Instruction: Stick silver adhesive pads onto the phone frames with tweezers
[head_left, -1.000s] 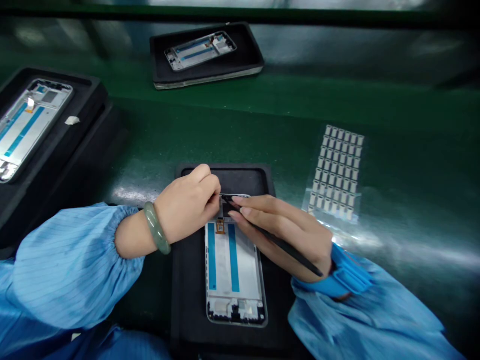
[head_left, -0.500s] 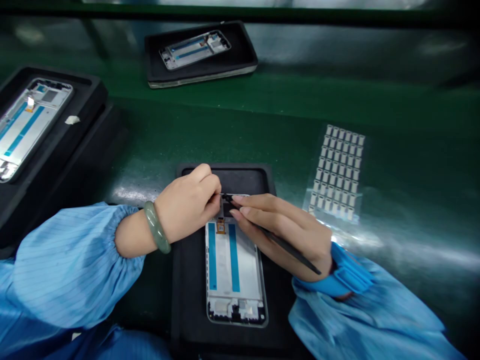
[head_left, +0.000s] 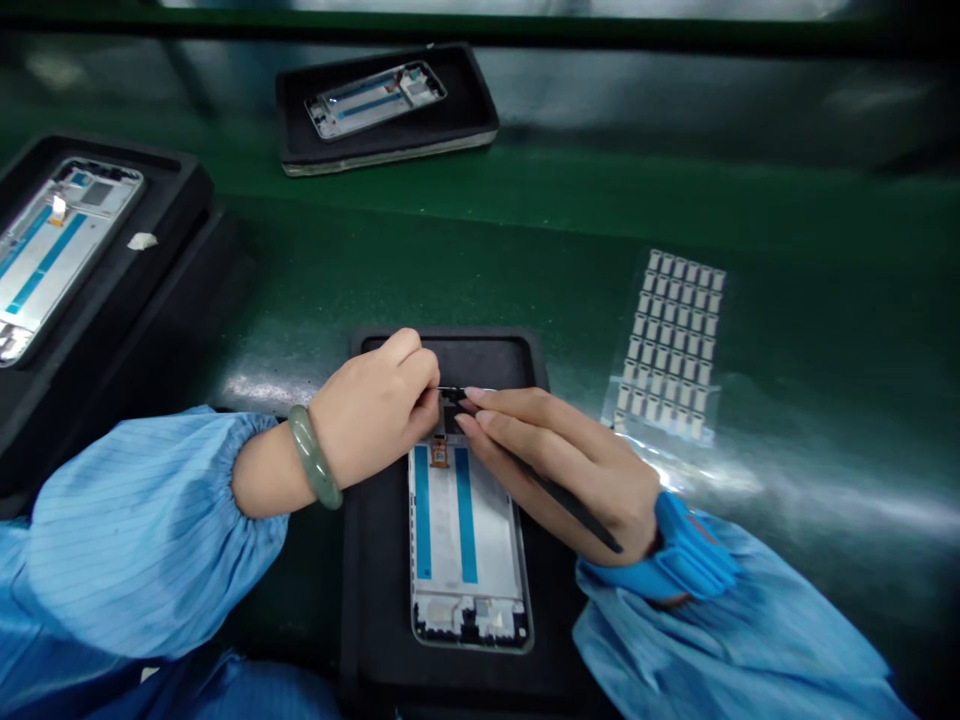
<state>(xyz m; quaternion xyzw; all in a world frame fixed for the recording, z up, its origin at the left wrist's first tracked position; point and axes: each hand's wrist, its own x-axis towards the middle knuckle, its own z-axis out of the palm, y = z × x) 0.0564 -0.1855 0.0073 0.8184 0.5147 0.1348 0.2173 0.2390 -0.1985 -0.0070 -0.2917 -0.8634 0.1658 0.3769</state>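
A silver phone frame [head_left: 487, 520] with two blue strips and an orange flex connector [head_left: 439, 452] lies in a black tray [head_left: 375, 600] in front of me. My left hand [head_left: 382, 405], with a green bangle at its wrist, is closed at the frame's upper left edge; what its fingertips pinch is hidden. My right hand [head_left: 562, 460] holds dark tweezers [head_left: 577, 510] between thumb and fingers. Their tips reach the frame's upper part, near the left fingertips, and are partly hidden by the right fingers.
Another phone frame [head_left: 375, 100] rests in a black tray [head_left: 480, 110] at the back. At the left, stacked black trays [head_left: 169, 215] hold a third frame [head_left: 49, 250], with a white scrap [head_left: 142, 241] on the rim. A sheet of small pale pieces [head_left: 670, 345] lies right of centre.
My right hand and the tweezers have shifted slightly left, and the tweezers' rear end sits a little lower. My left hand keeps its closed pose at the frame. The view has moved slightly.
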